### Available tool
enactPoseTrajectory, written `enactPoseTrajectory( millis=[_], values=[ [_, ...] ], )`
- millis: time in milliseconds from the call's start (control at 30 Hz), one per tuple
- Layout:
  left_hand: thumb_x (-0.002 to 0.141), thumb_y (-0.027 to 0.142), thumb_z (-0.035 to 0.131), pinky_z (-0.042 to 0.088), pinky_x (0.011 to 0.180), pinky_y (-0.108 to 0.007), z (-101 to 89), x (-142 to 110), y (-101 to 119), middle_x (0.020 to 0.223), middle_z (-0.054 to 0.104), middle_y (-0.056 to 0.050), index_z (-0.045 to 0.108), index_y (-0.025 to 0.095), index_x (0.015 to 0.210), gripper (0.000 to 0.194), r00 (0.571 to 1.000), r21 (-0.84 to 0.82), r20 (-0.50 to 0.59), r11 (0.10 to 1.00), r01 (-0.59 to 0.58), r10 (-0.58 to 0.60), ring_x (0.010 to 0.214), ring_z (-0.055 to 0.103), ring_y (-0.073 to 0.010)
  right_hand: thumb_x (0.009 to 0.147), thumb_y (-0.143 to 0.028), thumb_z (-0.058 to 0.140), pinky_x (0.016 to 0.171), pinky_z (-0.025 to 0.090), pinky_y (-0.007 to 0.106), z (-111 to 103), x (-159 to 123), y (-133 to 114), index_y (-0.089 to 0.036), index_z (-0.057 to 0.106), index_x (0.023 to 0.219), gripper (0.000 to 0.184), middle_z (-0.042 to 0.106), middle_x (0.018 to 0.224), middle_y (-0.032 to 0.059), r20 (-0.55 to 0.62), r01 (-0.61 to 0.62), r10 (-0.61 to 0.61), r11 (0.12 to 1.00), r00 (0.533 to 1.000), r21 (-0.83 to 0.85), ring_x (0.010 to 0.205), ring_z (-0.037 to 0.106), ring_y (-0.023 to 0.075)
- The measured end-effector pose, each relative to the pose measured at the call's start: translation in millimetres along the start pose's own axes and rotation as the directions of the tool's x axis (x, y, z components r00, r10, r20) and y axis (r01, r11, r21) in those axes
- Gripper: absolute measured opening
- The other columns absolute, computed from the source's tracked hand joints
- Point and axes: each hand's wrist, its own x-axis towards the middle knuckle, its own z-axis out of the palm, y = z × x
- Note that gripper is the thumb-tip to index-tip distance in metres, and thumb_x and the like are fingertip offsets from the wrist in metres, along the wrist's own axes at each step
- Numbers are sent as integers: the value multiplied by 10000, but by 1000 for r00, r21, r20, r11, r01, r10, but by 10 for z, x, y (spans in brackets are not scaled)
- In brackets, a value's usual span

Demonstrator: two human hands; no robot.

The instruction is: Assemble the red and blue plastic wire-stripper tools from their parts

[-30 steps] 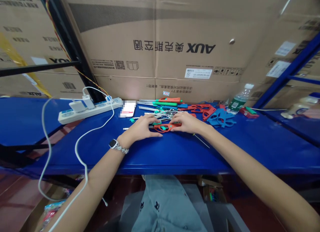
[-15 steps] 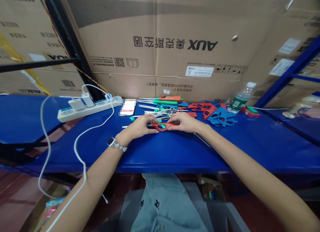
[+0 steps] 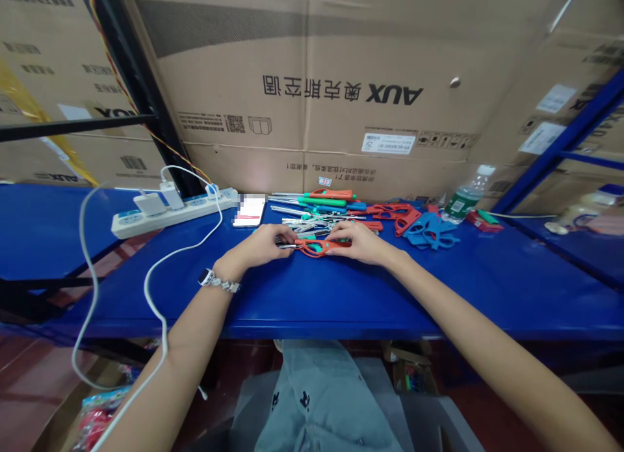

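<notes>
Both my hands rest on a blue table (image 3: 341, 296) and hold a red tool with a green insert (image 3: 316, 246) between them. My left hand (image 3: 263, 244), a watch on its wrist, pinches the metal rod end on the left. My right hand (image 3: 358, 242) curls its fingers over the red handle on the right. Just behind them lies a heap of thin metal rods (image 3: 312, 224) with red, green and blue handled tools (image 3: 331, 199).
Red handle parts (image 3: 394, 212) and blue ones (image 3: 431, 231) lie to the right, near a water bottle (image 3: 465, 195). A phone (image 3: 249, 210), a power strip (image 3: 170, 210) and a white cable (image 3: 151, 276) sit to the left. Large cardboard boxes (image 3: 312, 81) stand behind.
My left hand slid a little to the left along the tool, exposing its metal rod end. The right hand stayed on the red handle.
</notes>
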Motion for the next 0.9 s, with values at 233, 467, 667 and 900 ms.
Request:
enactPoseTrajectory(
  millis=[233,467,667,900],
  values=[
    [841,249,672,561,801,-349,-1,13,-34,941,763,-62,729,171,1033,215,997,-42,72,999,-14,17,847,689,-194,891,-379,775,866,510,372,23,-32,13,-213,788,1139,299,703,1050,93,21,9,-10,1000,1000,10,950,661,225],
    [827,230,676,561,817,-357,18,13,-37,971,761,-73,724,166,1028,216,998,-43,54,999,-17,19,857,689,-196,898,-361,766,862,499,355,-33,-21,-43,-212,792,1152,296,705,1006,84,73,-23,22,1000,997,12,933,650,221],
    [810,234,677,552,815,-347,26,2,-15,957,764,-67,738,173,1029,235,999,-41,48,999,-21,23,853,684,-190,885,-347,778,773,473,317,-75,3,-98,-219,788,1180,321,684,949,67,108,-106,108,994,988,-21,831,623,194],
    [763,353,770,515,740,-329,73,-9,88,887,749,-58,757,172,973,277,999,-34,37,999,7,-5,796,662,-193,868,-320,787,727,436,295,-90,37,-163,-196,800,1121,282,679,937,61,126,-143,147,989,981,-41,800,608,182]
  ],
)
